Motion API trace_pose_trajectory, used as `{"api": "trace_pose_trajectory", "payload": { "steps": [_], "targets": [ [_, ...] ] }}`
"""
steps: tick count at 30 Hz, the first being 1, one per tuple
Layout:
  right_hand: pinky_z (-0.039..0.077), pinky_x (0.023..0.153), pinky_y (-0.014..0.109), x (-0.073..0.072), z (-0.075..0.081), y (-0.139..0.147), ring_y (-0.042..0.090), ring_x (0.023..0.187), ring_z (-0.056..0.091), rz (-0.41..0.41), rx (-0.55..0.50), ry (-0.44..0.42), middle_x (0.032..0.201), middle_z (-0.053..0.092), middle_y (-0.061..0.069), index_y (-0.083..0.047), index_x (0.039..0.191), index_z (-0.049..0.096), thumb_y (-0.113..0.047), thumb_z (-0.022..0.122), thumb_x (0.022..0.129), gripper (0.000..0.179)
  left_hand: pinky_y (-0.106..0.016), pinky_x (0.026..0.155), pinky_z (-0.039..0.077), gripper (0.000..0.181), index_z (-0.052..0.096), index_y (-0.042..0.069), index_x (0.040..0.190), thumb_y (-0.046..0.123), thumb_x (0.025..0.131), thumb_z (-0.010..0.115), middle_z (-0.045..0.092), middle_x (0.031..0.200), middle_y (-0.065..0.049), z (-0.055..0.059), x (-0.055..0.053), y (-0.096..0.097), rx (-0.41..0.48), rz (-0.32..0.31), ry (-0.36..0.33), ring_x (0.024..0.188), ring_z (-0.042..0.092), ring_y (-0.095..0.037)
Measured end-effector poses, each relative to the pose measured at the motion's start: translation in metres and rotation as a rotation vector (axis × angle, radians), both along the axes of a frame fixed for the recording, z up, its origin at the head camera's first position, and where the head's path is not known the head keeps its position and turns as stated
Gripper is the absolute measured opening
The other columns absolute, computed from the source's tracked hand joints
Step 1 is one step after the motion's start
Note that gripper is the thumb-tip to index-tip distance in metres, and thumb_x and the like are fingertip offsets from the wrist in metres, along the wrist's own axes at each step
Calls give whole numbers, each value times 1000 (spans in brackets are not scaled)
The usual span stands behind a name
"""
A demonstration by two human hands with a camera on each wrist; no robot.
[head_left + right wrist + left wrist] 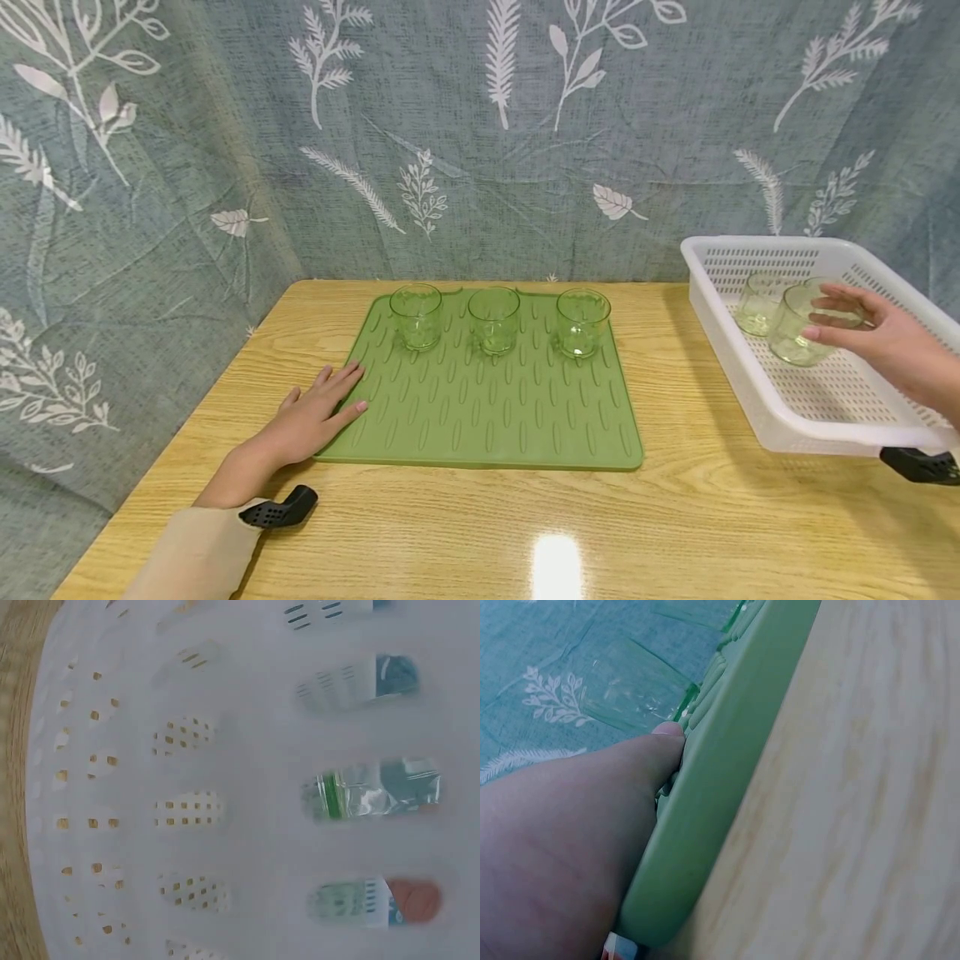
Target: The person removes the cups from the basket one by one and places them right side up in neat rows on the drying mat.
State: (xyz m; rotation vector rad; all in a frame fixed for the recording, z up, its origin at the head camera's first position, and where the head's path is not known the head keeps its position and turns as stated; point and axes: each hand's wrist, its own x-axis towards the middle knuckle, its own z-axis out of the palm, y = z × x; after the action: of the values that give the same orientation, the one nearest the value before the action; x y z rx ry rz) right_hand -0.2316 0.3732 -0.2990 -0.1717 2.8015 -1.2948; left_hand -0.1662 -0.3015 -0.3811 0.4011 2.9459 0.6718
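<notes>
Three clear green glasses stand in a row along the back of a green mat (480, 417): a left glass (417, 321), a middle glass (494, 325) and a right glass (582, 327). My left hand (307, 417) rests flat over the mat's left edge, fingers spread; its thumb (671, 739) shows at the mat's side in the left wrist view. My right hand (885, 333) reaches into the white basket (720, 350) and grips a glass (791, 329), thumb in front and fingers on the far side. Another glass (757, 308) stands beside it.
The basket's slotted wall (255, 787) fills the right wrist view, with parts of a glass and a finger showing through its slots. A patterned curtain (450, 108) hangs behind and left of the wooden table (420, 525).
</notes>
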Motion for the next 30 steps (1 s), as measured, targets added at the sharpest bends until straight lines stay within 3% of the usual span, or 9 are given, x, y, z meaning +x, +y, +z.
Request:
{"api": "trace_pose_trajectory", "payload": {
  "steps": [11,17,23,25,27,28,30],
  "targets": [
    [20,106,77,8,-1,-1,67,135,20,-1,23,9,157,8,44,4,162,-3,-27,58,108,87,-81,107,5,70,27,2,162,46,110,45,20,167,-22,1,0,0,-6,1,-1,151,7,-51],
    [16,107,78,16,2,-2,68,136,15,7,32,-7,159,2,42,3,163,0,-25,58,108,84,-82,106,5,70,27,2,162,45,110,46,19,167,-22,-1,-1,-1,-11,0,4,151,7,-52],
    [9,111,76,18,-2,4,67,137,13,22,-18,-7,162,-2,39,-14,167,2,-25,56,109,80,-82,106,4,70,27,2,162,45,110,46,19,167,-22,-1,-1,-1,-8,1,6,151,7,-52],
    [11,114,71,16,-7,8,62,141,15,7,-24,6,163,6,35,-24,167,4,-27,56,109,78,-82,106,4,70,27,2,162,45,110,46,19,167,-22,-1,0,-1,-7,1,6,151,7,-52],
    [21,118,57,14,-12,13,53,141,25,-5,-17,41,161,18,27,-29,167,9,-27,56,108,76,-82,106,4,70,27,2,162,45,110,46,19,167,-22,-1,0,-1,-2,1,5,151,6,-52],
    [26,117,44,14,-13,14,43,140,31,-7,-13,58,157,25,19,-30,167,11,-27,57,108,75,-82,106,4,70,27,2,162,45,110,46,19,167,-22,-1,0,-1,-1,2,4,151,6,-52],
    [33,103,23,15,-13,14,19,129,41,-6,-7,94,145,35,-4,-27,167,16,-23,59,107,73,-82,106,3,70,27,2,162,45,110,46,19,167,-22,-1,0,0,2,2,1,151,6,-52]
  ]
}}
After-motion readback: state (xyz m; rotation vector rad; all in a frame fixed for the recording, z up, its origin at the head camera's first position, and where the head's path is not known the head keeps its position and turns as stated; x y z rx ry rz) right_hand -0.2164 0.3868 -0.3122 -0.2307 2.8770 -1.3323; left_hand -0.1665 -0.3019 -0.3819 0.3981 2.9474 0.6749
